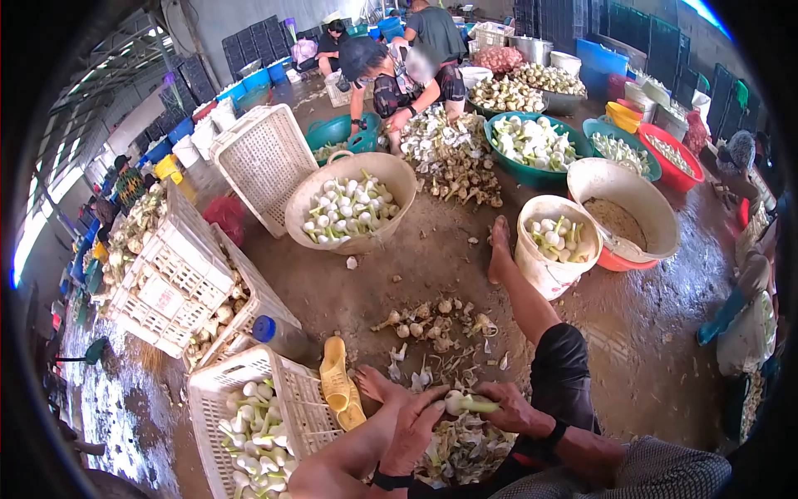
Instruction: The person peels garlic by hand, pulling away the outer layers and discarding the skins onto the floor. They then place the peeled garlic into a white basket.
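Note:
A peeled white garlic bulb [456,402] with a pale green stem is between my two hands, over a heap of papery skins [465,445]. My right hand [517,412] is closed on its stem. At the bulb's left side, my left hand [411,434] has its fingers curled against it. Just beyond lie several unpeeled brown garlic bulbs [436,323] on the floor. Left of my legs, a white plastic crate [312,395] holds peeled bulbs with stems. Ahead on the right, a white bucket [540,270] contains more peeled garlic.
A wide tub [386,170] of peeled garlic stands ahead, beside an upright crate [266,162]. Stacked crates [170,291] of unpeeled garlic rise on the left. A yellow shoe [334,374] is near my foot. Another person [395,79] crouches opposite, by a garlic pile [453,141].

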The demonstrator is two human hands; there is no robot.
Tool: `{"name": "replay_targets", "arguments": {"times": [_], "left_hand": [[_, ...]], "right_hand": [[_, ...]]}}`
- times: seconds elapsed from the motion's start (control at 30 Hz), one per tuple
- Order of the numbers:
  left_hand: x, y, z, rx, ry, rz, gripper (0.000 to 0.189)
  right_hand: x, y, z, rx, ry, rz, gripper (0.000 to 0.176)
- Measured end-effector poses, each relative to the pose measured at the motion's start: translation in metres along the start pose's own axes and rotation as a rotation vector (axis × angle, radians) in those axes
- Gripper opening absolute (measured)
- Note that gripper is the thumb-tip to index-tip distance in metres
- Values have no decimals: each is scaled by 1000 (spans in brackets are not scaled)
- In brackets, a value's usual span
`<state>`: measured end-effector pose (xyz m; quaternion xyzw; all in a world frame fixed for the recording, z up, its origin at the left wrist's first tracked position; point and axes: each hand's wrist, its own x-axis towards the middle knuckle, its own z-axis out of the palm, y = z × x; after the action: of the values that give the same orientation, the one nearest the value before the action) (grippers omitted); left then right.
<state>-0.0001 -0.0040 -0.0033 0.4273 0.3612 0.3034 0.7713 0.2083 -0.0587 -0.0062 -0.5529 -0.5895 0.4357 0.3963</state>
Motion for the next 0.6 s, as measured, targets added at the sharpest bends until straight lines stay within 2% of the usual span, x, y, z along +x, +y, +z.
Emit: {"name": "replay_targets", "arguments": {"times": [0.07,0.13,0.2,0.27,0.3,0.33,0.37,0.4,0.47,0.5,0.6], "left_hand": [[2,-1,-4,56,2,11,37],[0,7,-2,347,-7,23,40],[-1,5,-6,439,25,23,43],[0,-12,-24,1034,-162,225,48],[5,6,-20,733,-237,-211,48],[3,5,-17,735,-234,-208,48],[2,1,-11,513,-277,-132,46],[1,-1,-8,289,-318,-56,45],[-1,0,-5,174,-324,-81,49],[-1,1,-5,59,-332,-109,55],[-2,7,-4,-85,-357,-135,53]], "right_hand": [[1,-7,-2,-52,15,97,11],[0,-14,1,-31,23,82,14],[-2,-16,6,76,-76,37,18],[-1,-6,7,81,-160,25,21],[-1,-6,7,76,-181,23,21],[-1,-7,7,70,-202,19,22],[-2,-13,8,107,-172,105,22],[-4,-20,5,106,-174,101,22],[-4,-30,-3,252,-195,295,22],[-4,-26,-7,249,-194,291,22],[-5,-14,-11,373,-266,290,22]]}}
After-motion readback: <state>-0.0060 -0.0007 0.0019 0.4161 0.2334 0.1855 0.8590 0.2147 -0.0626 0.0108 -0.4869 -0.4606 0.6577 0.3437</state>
